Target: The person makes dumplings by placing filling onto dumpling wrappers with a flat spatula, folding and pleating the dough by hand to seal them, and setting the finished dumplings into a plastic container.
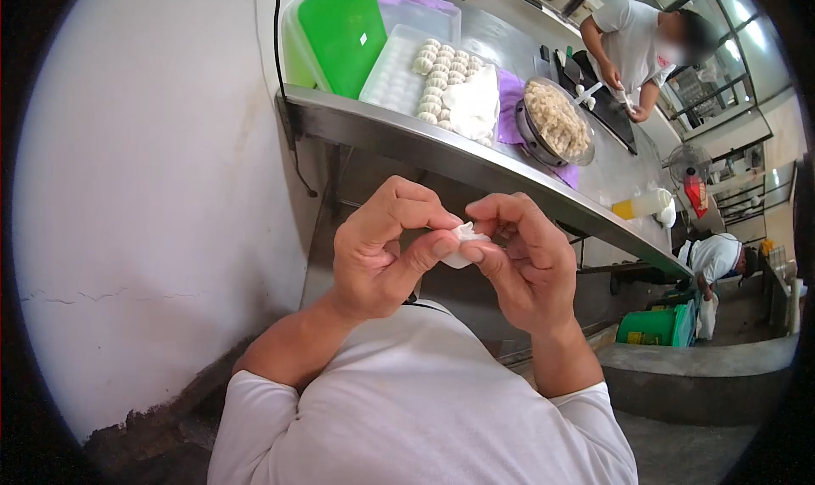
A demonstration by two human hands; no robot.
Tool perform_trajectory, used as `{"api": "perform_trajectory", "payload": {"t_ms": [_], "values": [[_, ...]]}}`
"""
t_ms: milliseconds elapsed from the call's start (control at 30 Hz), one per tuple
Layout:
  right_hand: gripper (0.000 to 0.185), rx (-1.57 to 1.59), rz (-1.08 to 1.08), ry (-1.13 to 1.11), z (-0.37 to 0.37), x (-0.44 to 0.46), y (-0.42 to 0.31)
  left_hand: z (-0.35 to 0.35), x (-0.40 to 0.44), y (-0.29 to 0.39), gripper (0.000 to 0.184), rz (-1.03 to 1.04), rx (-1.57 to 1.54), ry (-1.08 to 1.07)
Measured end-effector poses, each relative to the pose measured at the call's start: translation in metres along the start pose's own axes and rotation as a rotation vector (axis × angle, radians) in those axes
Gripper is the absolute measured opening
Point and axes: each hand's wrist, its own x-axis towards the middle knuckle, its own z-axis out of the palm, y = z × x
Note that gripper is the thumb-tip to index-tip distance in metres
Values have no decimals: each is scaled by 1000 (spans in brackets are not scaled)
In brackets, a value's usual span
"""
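A small white dough dumpling (459, 258) with a pleated, ruffled top is held up in front of my chest. My left hand (386, 245) pinches its left side between thumb and fingers. From the other side, my right hand (526, 256) grips the pleated edge, thumb in front. Whatever is inside the dough is hidden. Beyond my hands, on the steel table, a translucent tray (392, 77) carries rows of pleated dumplings (435, 84), partly covered by a white cloth (474, 104). Beside it, a large metal bowl (536, 141) is heaped with pale, chopped filling (557, 118).
The steel table's edge (475, 158) runs just past my hands. A green board (344, 39) leans at the wall (153, 171) on my left. A squeeze bottle (643, 205) lies toward the right. One person (628, 35) works across the table; another (715, 257) bends near a green bin (654, 325).
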Motion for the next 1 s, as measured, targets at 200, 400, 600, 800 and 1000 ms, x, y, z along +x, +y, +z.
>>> {"api": "perform_trajectory", "payload": {"t_ms": [200,400,600,800,1000], "values": [[22,-161,-150,-160,0,12,11,-22,7,-3,20,-30,10,-108],[31,-203,-290,-235,-6,25,40,-46,11,-23,38,-878,-919,-300],[20,353,295,-84,-6,20,72,-35,30,-35,42,-763,-459,-66],[24,8,111,58,-8,37,112,-5,54,-64,45,-676,-313,-62],[25,104,85,98,-47,58,152,27,89,-99,43,-669,-223,-51]]}}
